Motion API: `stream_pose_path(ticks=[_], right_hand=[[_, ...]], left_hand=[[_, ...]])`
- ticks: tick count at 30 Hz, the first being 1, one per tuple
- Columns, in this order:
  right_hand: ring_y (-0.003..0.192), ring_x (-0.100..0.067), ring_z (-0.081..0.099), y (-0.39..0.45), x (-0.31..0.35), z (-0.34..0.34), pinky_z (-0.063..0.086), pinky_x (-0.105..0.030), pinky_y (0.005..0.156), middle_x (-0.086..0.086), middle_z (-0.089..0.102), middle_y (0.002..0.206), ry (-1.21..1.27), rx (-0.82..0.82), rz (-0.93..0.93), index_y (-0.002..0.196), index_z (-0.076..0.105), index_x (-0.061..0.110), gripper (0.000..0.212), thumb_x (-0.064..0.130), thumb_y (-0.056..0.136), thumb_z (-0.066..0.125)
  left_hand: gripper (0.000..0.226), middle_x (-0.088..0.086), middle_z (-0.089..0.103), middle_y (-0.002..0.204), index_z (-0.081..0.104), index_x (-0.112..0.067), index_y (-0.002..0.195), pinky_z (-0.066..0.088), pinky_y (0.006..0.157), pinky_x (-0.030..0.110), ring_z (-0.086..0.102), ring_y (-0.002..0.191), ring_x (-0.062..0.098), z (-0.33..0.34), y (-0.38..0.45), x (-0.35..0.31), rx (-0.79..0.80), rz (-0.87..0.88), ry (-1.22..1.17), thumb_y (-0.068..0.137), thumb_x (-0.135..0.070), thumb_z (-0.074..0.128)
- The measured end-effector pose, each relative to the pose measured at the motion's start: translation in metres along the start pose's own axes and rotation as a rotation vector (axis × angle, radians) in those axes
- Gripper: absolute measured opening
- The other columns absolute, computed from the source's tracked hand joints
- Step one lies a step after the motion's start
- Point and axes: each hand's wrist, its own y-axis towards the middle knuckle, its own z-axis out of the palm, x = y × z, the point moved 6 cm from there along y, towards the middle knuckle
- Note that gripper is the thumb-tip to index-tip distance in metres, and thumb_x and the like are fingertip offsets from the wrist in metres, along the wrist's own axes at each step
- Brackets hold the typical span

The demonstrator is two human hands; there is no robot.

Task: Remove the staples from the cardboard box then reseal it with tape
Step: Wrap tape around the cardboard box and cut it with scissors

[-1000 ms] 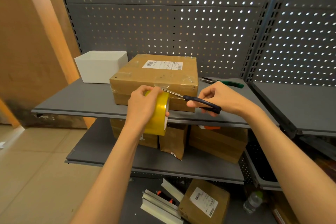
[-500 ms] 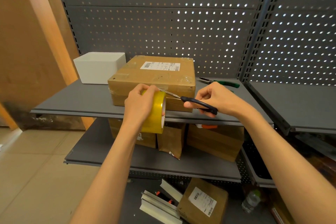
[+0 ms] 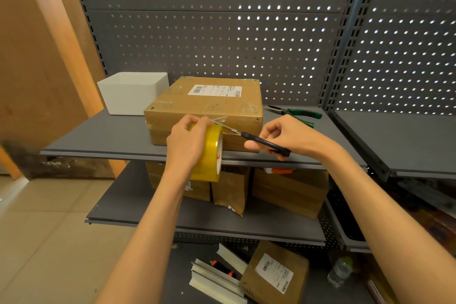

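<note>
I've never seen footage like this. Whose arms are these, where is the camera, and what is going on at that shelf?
No machine here: these are a person's two bare arms, filmed by a wide-angle camera worn on the head, looking forward and down. The left hand holds a yellow tape roll in its grip. The right hand holds black-handled scissors, their blades reaching toward the strip of tape between the roll and the cardboard box. That box sits on a grey metal shelf, with a white bin behind it to the left and green-handled pliers to the right. More cardboard boxes stand on the lower shelves.
</note>
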Motion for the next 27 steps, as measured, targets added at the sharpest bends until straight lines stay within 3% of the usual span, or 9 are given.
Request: stream_pose_path(ticks=[5,9,15,17,19,20,23,27], right_hand=[[0.045,-0.010,0.053,0.002,-0.002,0.005,0.043,-0.016,0.044,0.002,0.060,0.055,0.031,0.043,0.034,0.074,0.062,0.010,0.028,0.037,0.078,0.071],[0.044,-0.008,0.053,0.002,-0.003,0.006,0.043,-0.015,0.044,0.002,0.060,0.056,0.030,0.054,0.041,0.078,0.062,0.010,0.027,0.035,0.080,0.069],[0.041,-0.007,0.052,-0.002,-0.006,0.009,0.043,-0.015,0.046,0.004,0.060,0.051,0.094,0.077,0.038,0.075,0.061,0.011,0.026,0.035,0.079,0.069],[0.041,-0.006,0.053,-0.002,-0.007,0.009,0.043,-0.015,0.045,0.006,0.060,0.050,0.110,0.081,0.045,0.075,0.061,0.011,0.024,0.033,0.080,0.069],[0.042,-0.005,0.053,0.000,-0.009,0.009,0.043,-0.015,0.046,0.006,0.059,0.050,0.102,0.079,0.048,0.076,0.061,0.012,0.021,0.031,0.082,0.068],[0.043,-0.005,0.053,0.001,-0.010,0.009,0.044,-0.016,0.047,0.006,0.060,0.053,0.084,0.080,0.049,0.079,0.061,0.012,0.019,0.029,0.083,0.067],[0.048,-0.001,0.052,0.003,-0.017,0.010,0.045,-0.015,0.052,0.004,0.059,0.064,0.013,0.080,0.046,0.085,0.059,0.016,0.013,0.027,0.087,0.064],[0.048,-0.002,0.054,0.000,-0.024,0.011,0.046,-0.014,0.050,0.001,0.059,0.066,0.051,0.100,0.049,0.082,0.058,0.020,0.008,0.020,0.089,0.063]], left_hand=[[0.021,0.004,0.060,0.103,0.062,-0.023,0.096,0.049,0.089,0.052,0.059,0.099,0.031,-0.001,-0.001,0.001,-0.002,-0.027,-0.033,0.085,-0.040,0.054],[0.021,-0.002,0.057,0.098,0.060,-0.022,0.099,0.048,0.078,0.037,0.055,0.096,0.023,0.000,0.000,0.002,-0.012,-0.013,-0.043,0.087,-0.039,0.053],[0.012,0.011,0.063,0.102,0.062,-0.025,0.087,0.050,0.086,0.055,0.061,0.096,0.036,-0.010,0.003,0.006,-0.011,-0.096,-0.146,0.084,-0.035,0.057],[0.008,0.014,0.064,0.100,0.062,-0.027,0.083,0.058,0.069,0.043,0.063,0.089,0.034,-0.014,0.005,0.008,-0.008,-0.108,-0.171,0.085,-0.033,0.056],[0.008,0.014,0.064,0.096,0.061,-0.028,0.082,0.052,0.045,0.025,0.065,0.076,0.025,-0.016,0.006,0.009,-0.009,-0.103,-0.175,0.086,-0.031,0.056],[0.008,0.015,0.064,0.096,0.061,-0.028,0.081,0.049,0.042,0.022,0.065,0.076,0.025,-0.016,0.006,0.010,-0.006,-0.101,-0.175,0.086,-0.030,0.056],[0.009,0.013,0.064,0.097,0.062,-0.028,0.082,0.055,0.055,0.033,0.064,0.088,0.036,-0.014,0.004,0.009,-0.007,-0.077,-0.176,0.086,-0.032,0.055],[0.010,0.004,0.064,0.096,0.063,-0.031,0.082,0.053,0.081,0.052,0.062,0.094,0.034,-0.013,-0.002,0.008,-0.039,-0.018,-0.117,0.085,-0.036,0.055]])
